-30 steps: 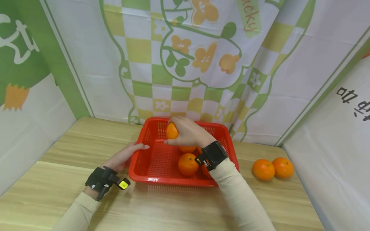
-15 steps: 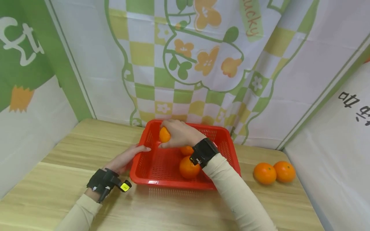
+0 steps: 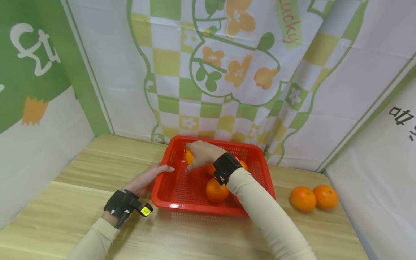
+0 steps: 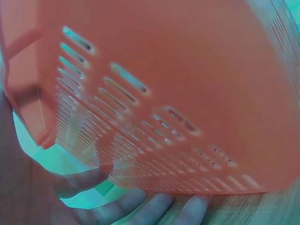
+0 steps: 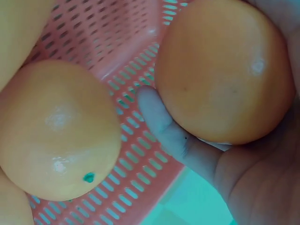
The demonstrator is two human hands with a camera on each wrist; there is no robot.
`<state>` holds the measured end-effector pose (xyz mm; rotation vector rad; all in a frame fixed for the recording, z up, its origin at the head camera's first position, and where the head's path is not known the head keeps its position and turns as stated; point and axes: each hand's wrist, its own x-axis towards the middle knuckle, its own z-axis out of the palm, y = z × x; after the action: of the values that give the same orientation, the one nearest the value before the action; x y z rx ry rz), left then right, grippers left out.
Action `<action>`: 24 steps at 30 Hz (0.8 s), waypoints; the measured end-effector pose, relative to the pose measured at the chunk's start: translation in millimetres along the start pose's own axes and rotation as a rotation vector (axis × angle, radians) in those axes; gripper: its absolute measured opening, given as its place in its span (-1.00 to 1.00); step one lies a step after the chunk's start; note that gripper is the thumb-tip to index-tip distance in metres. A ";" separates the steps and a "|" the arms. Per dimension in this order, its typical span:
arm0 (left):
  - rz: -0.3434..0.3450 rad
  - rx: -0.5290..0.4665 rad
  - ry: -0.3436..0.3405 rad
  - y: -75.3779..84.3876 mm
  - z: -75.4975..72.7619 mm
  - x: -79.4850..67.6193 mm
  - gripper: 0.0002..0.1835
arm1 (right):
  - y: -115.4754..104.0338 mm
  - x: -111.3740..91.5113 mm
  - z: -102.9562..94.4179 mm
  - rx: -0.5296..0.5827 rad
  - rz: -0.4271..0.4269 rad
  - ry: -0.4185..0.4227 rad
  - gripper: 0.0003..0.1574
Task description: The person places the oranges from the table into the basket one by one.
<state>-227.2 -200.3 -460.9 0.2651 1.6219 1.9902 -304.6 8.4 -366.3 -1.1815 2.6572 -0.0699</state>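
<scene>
A red plastic basket (image 3: 182, 206) with slotted walls stands on the table. My left hand (image 3: 144, 180) grips its left side, thumb over the rim; in the left wrist view the fingers (image 4: 154, 208) lie along the outer wall near the bottom. Inside the basket's back left part, my right hand (image 3: 205, 153) holds an orange (image 5: 225, 70), its thumb curled against the fruit. Another orange (image 3: 217, 190) sits in the basket's front middle. More oranges are beside it, partly hidden under my right hand and wrist; one of them, an orange (image 5: 58, 131) with a green stem spot, shows in the right wrist view.
Two oranges, a nearer orange (image 3: 303, 198) and a farther orange (image 3: 326, 197), stand side by side on the wooden table (image 3: 182, 238) right of the basket. A printed curtain (image 3: 227, 119) hangs close behind the basket. White and green cloth panels flank the table.
The right hand has carried the orange leftward, then lower into the basket's back left part. The left hand keeps its grip on the basket. The head view has shifted slightly.
</scene>
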 end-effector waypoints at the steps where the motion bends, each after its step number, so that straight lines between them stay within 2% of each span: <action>1: -0.001 0.002 -0.002 -0.5 -0.2 -0.3 -0.35 | 0.9 2.4 2.6 -0.013 0.003 -0.017 0.04; 6: 0.005 0.012 0.003 -0.3 0.3 -3.5 -0.36 | 2.3 11.7 9.8 -0.044 0.018 -0.072 0.10; 10: 0.017 0.021 0.022 0.3 0.2 -3.7 -0.37 | 3.4 17.7 13.3 -0.021 0.056 -0.076 0.09; 15: 0.010 -0.005 0.007 -0.4 1.2 -2.1 -0.37 | 6.1 23.4 21.1 -0.004 0.099 -0.096 0.15; 24: 0.015 -0.018 0.005 -0.5 3.0 -1.4 -0.37 | 5.0 27.8 23.5 0.011 0.102 -0.132 0.17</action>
<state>-224.5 -198.5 -460.4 0.2662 1.6081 2.0171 -320.8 -7.6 -395.1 -1.0087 2.5928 0.0099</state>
